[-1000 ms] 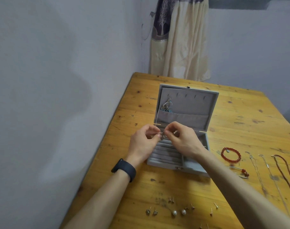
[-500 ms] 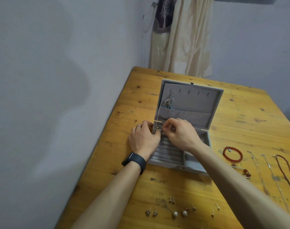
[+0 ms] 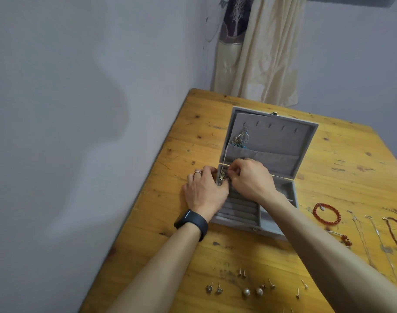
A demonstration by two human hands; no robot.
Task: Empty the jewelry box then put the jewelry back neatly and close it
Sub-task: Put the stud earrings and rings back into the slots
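Grey jewelry box [image 3: 272,136], seemingly being refilled: right hand [image 3: 251,181] pinches a small ring [image 3: 222,176] at the far-left slot, left hand [image 3: 205,193] grips that corner. Next, press it in gently.

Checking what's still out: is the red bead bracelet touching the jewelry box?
Apart. The head view shows bare table between the red bead bracelet and the jewelry box.
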